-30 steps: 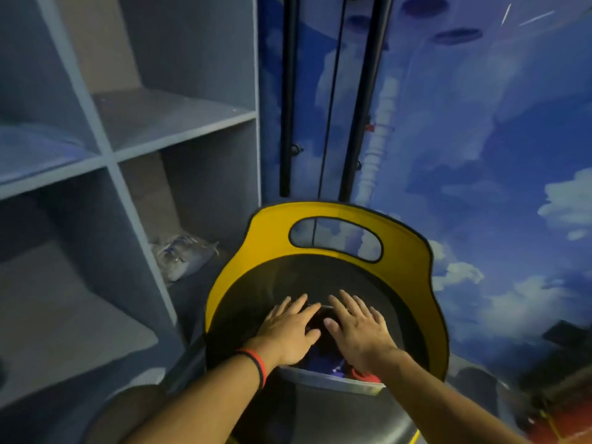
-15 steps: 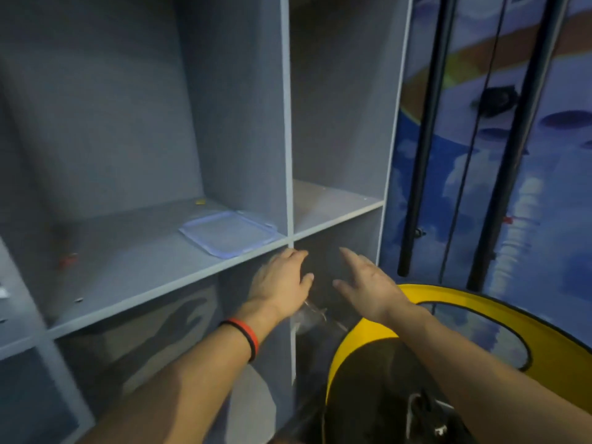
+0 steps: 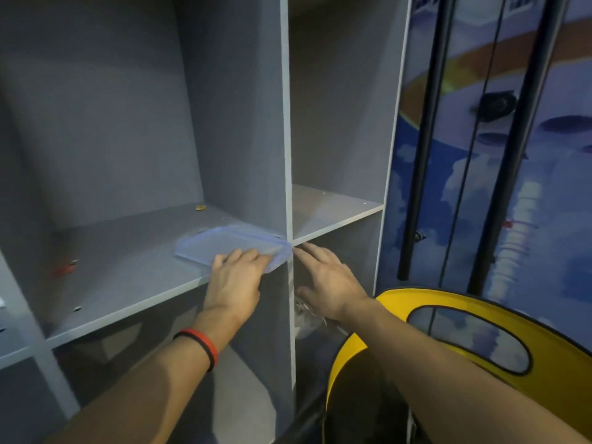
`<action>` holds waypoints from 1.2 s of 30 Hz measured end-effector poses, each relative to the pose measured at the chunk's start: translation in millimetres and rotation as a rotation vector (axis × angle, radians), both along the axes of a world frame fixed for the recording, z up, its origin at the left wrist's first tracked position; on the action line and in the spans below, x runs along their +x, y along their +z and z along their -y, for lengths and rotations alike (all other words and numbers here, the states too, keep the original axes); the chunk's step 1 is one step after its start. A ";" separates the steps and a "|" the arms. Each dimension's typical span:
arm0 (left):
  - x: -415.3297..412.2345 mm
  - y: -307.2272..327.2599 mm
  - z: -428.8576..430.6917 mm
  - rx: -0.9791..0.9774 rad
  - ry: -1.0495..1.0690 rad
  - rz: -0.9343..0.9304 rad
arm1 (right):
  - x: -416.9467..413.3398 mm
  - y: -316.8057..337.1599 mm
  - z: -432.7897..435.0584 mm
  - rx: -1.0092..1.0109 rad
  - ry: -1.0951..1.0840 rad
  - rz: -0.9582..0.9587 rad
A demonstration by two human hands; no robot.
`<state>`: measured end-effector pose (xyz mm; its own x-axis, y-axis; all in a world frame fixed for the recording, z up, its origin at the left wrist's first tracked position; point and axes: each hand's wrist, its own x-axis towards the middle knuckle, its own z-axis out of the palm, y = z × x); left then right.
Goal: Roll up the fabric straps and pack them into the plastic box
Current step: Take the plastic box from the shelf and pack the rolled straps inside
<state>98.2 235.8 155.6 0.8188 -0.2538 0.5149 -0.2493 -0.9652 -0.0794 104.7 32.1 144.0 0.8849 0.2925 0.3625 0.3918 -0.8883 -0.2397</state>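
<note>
A clear bluish plastic lid (image 3: 224,243) lies flat on the grey shelf board (image 3: 128,270), near its front right corner. My left hand (image 3: 235,280), with a red and black band at the wrist, rests its straight fingers on the lid's front edge. My right hand (image 3: 330,280) hovers just right of the lid, fingers straight and spread, in front of the shelf's upright divider. Neither the plastic box nor the fabric straps are in view.
The grey shelf unit has an upright divider (image 3: 286,155) and a second board (image 3: 333,209) to the right. A crumpled clear bag (image 3: 307,322) lies in the lower compartment. A yellow and black chair back (image 3: 448,341) stands at lower right; black poles (image 3: 423,139) rise against the blue wall.
My view swung up from the chair seat to the shelf. Both hands lifted off the seat and reached toward the shelf; my left hand now touches the lid.
</note>
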 end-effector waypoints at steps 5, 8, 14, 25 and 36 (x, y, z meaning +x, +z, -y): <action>-45.2 -6.1 57.0 0.117 -0.334 0.170 | -25.8 -17.1 49.9 0.042 -0.016 0.253; -68.2 -18.4 105.6 0.140 -0.528 0.238 | -51.8 -34.2 94.5 0.102 0.006 0.303; -62.7 -57.1 167.5 -0.112 -0.542 0.238 | -127.9 -84.1 197.9 0.361 -0.173 0.047; -39.0 -205.7 260.3 -1.215 -0.259 -1.230 | -215.1 -201.6 318.9 1.505 -0.471 -0.560; -16.0 -258.9 284.4 -1.019 -0.058 -1.197 | -183.8 -264.2 338.3 0.873 -0.925 -0.541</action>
<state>82.1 -48.6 -103.4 0.8628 -0.2619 -0.4324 0.2746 -0.4752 0.8359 -79.0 -306.1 -120.2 0.7187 -0.6148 -0.3246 -0.5715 -0.2565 -0.7795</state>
